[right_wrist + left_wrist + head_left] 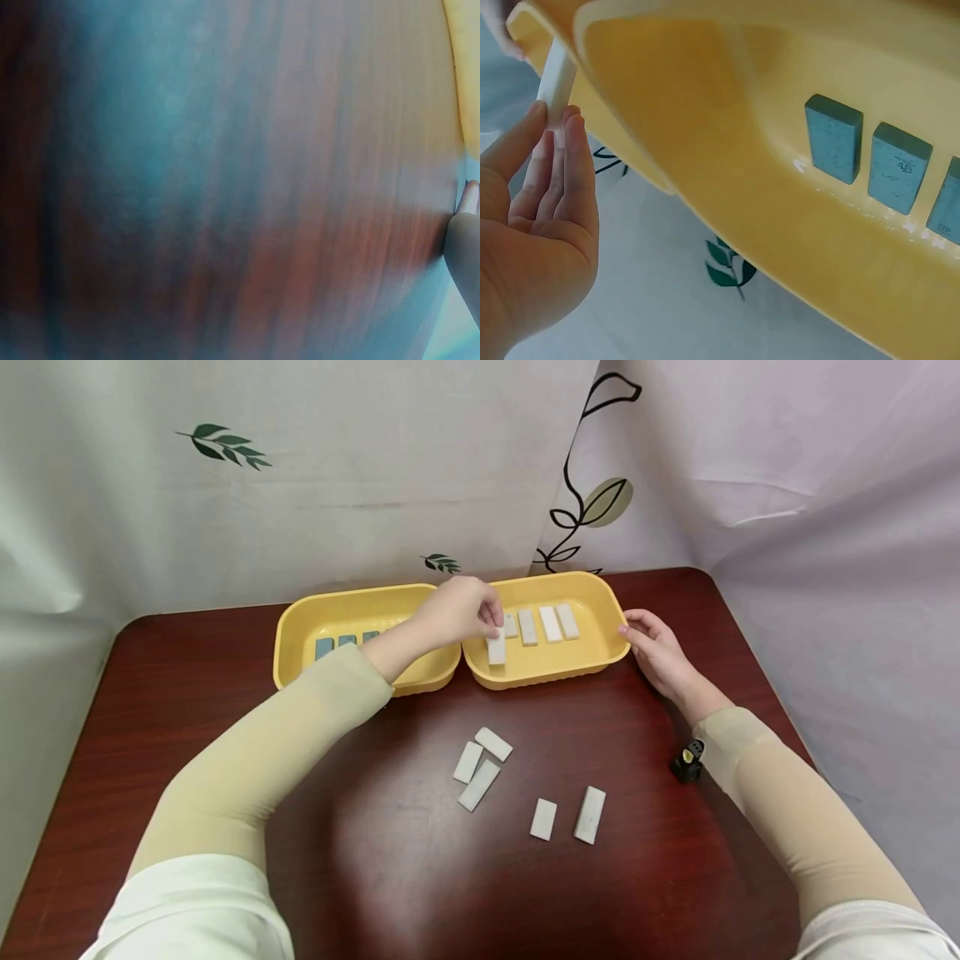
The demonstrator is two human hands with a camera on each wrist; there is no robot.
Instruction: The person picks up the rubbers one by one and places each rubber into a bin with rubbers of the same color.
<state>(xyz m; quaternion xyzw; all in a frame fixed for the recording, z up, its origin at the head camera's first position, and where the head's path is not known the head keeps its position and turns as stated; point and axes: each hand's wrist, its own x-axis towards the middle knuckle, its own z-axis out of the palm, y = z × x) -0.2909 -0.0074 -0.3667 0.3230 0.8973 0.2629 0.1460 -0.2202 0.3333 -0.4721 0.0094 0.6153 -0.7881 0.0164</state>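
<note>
My left hand (461, 610) reaches over the right-hand yellow tray (525, 675) and pinches a white eraser (497, 648) between thumb and fingertips. In the left wrist view that eraser (556, 86) stands on end in the fingers of the left hand (551, 217). Several white erasers (528, 627) lie in a row inside this tray. Its right end is touched by my right hand (663, 656), thumb at the rim and fingers loosely bent. Blocky blue-green erasers (901, 166), one marked 4B, line the left-hand yellow tray (300, 610), partly hidden by my left forearm.
Several more white erasers (478, 786) are scattered on the dark red wooden table (360, 893) in front of the trays. A small black device (687, 762) is at my right wrist. Behind the table hangs a pale curtain (375, 468) with leaf prints.
</note>
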